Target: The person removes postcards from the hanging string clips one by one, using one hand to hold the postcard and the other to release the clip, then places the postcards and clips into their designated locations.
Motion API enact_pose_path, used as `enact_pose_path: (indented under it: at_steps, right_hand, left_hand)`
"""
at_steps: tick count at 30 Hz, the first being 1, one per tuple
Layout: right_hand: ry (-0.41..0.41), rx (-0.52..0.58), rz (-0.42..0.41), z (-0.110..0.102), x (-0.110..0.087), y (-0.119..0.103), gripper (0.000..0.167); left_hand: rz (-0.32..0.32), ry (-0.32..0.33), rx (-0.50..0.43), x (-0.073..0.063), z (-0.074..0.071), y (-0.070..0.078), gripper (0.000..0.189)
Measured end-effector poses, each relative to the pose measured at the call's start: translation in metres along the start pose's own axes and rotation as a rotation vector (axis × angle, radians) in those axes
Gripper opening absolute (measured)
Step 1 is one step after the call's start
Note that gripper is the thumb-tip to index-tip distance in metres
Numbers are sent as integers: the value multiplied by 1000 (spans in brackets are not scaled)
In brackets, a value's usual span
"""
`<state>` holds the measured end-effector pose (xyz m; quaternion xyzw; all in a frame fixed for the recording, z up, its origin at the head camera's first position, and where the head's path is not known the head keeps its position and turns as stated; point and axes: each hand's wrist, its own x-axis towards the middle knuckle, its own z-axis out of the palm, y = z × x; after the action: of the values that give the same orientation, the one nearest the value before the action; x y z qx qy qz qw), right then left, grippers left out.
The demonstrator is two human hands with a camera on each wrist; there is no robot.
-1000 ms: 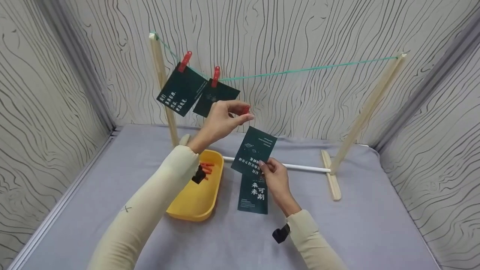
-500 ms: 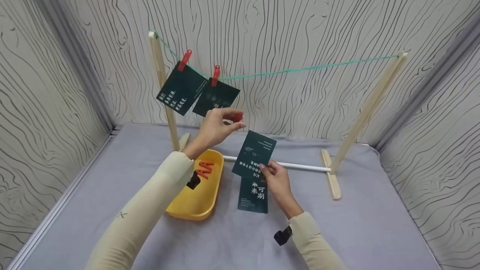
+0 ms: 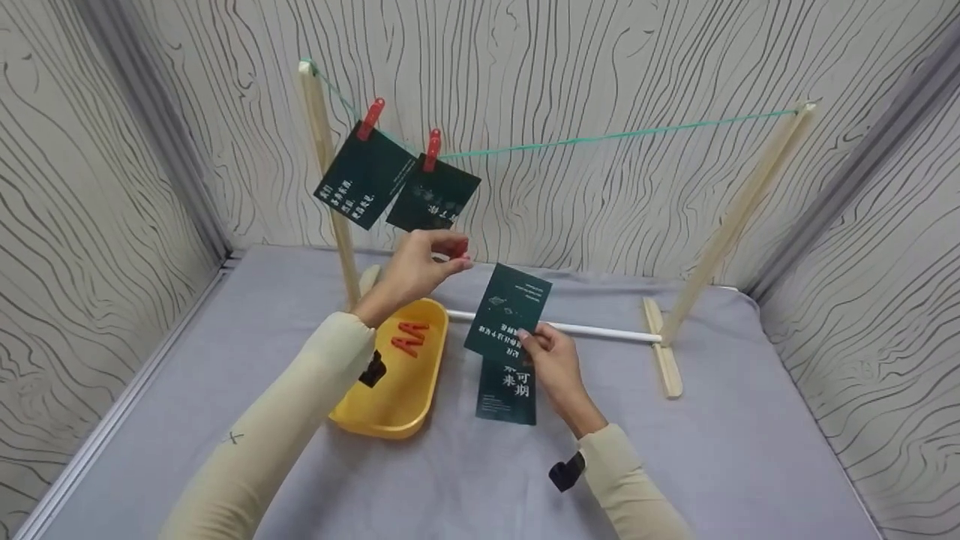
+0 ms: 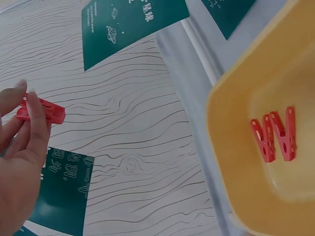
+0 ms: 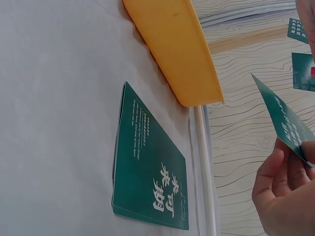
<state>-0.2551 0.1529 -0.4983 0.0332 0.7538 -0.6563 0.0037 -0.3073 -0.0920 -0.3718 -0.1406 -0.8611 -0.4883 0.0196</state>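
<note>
My left hand (image 3: 420,266) pinches a small red clothespin (image 3: 460,250) between thumb and fingers, below the hanging cards. In the left wrist view, that clothespin (image 4: 58,115) pokes out past the fingertips. My right hand (image 3: 556,364) holds a dark green printed card (image 3: 510,300) by its lower right edge, with the card raised and tilted. Beneath it on the cloth lies another green card (image 3: 506,409), partly covered in the head view; the right wrist view shows this lying card (image 5: 147,162) as a thin stack. Two red clothespins (image 3: 409,339) lie inside the yellow basin (image 3: 397,431).
A green string (image 3: 600,140) runs between a left wooden post (image 3: 319,127) and a right wooden post (image 3: 739,225). Two cards, a left one (image 3: 364,176) and a right one (image 3: 435,193), hang from it by red clothespins. A white rod (image 3: 615,334) joins the posts low down.
My left hand has moved down and to the left with the red clothespin, away from the card's top corner. The right hand and its card have shifted only slightly.
</note>
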Motion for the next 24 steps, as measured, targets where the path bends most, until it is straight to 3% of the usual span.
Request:
enact_pose_path:
  at_steps: [9, 17, 24]
  right_hand:
    - [7, -12, 27, 1, -1, 3, 22]
    - [13, -18, 40, 0, -2, 8, 21]
    - [-3, -12, 58, 0, -6, 11, 26]
  left_hand:
    - [-12, -38, 55, -5, 2, -12, 36]
    - [-58, -89, 85, -6, 4, -27, 39]
    - [-126, -122, 165, -14, 4, -45, 41]
